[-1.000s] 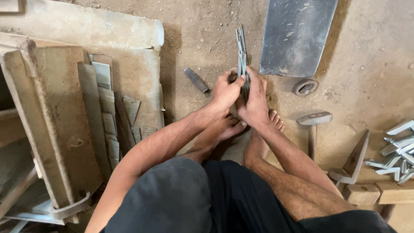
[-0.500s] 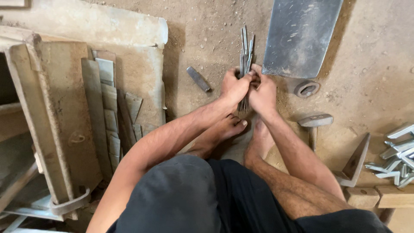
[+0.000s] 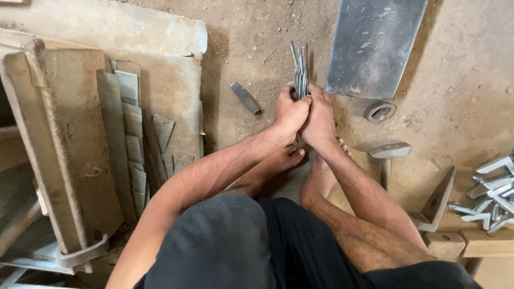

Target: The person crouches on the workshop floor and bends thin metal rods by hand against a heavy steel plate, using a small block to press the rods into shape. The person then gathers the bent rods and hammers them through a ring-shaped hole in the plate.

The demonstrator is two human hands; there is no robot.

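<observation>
floor: sandy, packed earth, dusty all over
rods: thin grey metal rods in a tight bundle, standing near upright, tips fanned a little at the top, lower ends hidden by the hands, just above the bare feet
left hand: wrapped round the bundle, fingers closed
right hand: clamped on the same bundle, pressed against the left
near: metal sheet just right of the rods; small bar to their left; ring and hammer to the right
left side: stone slab with flat metal strips
right edge: pile of angle pieces
</observation>
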